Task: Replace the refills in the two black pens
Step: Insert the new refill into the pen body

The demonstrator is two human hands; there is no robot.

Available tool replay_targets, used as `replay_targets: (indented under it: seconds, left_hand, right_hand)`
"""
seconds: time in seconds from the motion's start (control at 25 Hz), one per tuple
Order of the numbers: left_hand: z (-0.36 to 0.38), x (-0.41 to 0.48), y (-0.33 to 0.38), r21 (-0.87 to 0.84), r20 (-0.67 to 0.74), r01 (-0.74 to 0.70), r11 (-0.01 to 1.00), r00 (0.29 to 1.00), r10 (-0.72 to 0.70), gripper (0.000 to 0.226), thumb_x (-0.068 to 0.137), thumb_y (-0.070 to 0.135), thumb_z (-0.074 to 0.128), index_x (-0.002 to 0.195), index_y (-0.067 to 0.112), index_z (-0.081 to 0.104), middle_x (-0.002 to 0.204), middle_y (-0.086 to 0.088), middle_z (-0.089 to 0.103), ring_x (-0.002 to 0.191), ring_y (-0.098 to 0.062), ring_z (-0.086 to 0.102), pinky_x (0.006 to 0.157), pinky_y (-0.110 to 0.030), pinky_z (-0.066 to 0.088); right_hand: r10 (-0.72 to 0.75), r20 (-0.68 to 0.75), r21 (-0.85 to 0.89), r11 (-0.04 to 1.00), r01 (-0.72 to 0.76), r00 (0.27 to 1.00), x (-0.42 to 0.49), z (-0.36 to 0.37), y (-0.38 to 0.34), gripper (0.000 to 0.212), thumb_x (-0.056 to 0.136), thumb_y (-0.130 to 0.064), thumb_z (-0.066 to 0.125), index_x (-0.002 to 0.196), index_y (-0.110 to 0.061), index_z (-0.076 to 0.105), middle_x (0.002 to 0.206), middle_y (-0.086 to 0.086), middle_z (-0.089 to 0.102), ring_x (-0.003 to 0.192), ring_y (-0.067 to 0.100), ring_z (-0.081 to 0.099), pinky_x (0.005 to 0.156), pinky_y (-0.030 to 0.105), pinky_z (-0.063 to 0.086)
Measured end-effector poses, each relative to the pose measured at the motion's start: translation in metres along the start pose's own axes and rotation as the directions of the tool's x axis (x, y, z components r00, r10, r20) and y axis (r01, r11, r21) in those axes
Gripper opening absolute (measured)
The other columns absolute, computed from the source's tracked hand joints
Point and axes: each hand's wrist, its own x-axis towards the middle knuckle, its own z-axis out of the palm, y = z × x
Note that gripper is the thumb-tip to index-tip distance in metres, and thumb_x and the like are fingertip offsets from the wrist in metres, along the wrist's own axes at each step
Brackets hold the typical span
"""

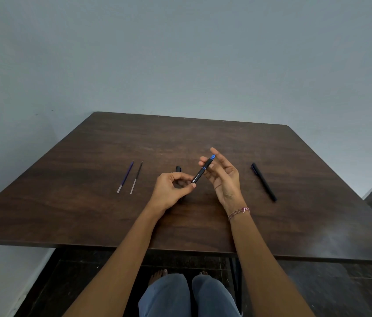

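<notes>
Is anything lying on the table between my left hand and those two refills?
Nothing visible: only bare table separates the left hand, pinching the black pen, from the refills. The loose black piece lies beyond the hand, off that path.

A black pen is being pinched over the table, at its lower end by the left hand and near its blue end by the right hand; a second pen is lying rightward.

Refills L, pen R, on table
</notes>
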Motion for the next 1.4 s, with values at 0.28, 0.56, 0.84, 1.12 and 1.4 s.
replay_targets:
  seconds: [0.28,0.56,0.84,1.12,1.4]
  left_hand:
    - [0.0004,0.0005,-0.0009,-0.031,0.01,-0.002,1.0,1.0,0.002,0.018,0.074,0.008,0.077,0.086,0.021,0.072,0.068,0.011,0.065,0.067,-0.002,0.061,0.071,-0.02,0.052]
    - [0.0006,0.0022,-0.0049,-0.038,0.049,-0.017,0.999,0.999,0.018,0.019,0.071,0.01,0.079,0.083,0.022,0.071,0.074,0.005,0.068,0.069,-0.004,0.061,0.069,-0.019,0.051]
    - [0.0013,0.0016,-0.0052,-0.054,0.058,-0.039,0.998,0.997,0.042,0.019,0.07,0.007,0.08,0.082,0.018,0.07,0.077,-0.001,0.068,0.068,-0.004,0.061,0.069,-0.017,0.051]
    - [0.0003,0.0017,-0.0059,-0.039,0.077,-0.023,0.999,0.997,0.026,0.018,0.07,0.01,0.081,0.079,0.02,0.069,0.073,0.0,0.067,0.068,-0.007,0.061,0.068,-0.021,0.052]
    - [0.0002,0.0025,-0.0055,-0.055,0.084,-0.014,0.998,0.996,0.018,0.02,0.069,0.008,0.081,0.077,0.022,0.068,0.071,0.002,0.067,0.066,-0.006,0.061,0.064,-0.02,0.051]
  right_hand:
    - [0.018,-0.051,-0.061,0.998,-0.021,0.999,-0.0006,0.0022,-0.0007,0.031,0.085,0.006,0.059,0.105,-0.016,0.066,0.083,0.0,0.074,0.084,0.012,0.07,0.077,0.025,0.058]
    - [0.065,-0.038,-0.023,0.998,-0.066,0.997,-0.0001,0.0013,0.0002,0.023,0.091,-0.012,0.056,0.111,-0.017,0.065,0.094,0.001,0.07,0.089,0.01,0.067,0.079,0.024,0.056]
    - [0.051,-0.023,-0.007,0.999,-0.051,0.998,-0.0009,-0.0003,-0.0024,0.031,0.089,0.0,0.055,0.113,-0.017,0.063,0.088,0.0,0.072,0.086,0.01,0.069,0.073,0.022,0.056]
    - [0.069,-0.026,0.003,0.998,-0.069,0.997,0.0004,0.0001,-0.0001,0.027,0.086,-0.014,0.059,0.112,-0.016,0.064,0.087,-0.001,0.068,0.085,0.013,0.067,0.075,0.023,0.056]
    - [0.054,0.013,0.026,0.998,-0.054,0.998,-0.001,-0.0018,-0.0019,0.033,0.093,0.003,0.047,0.117,-0.015,0.06,0.093,0.005,0.074,0.089,0.017,0.071,0.076,0.024,0.057]
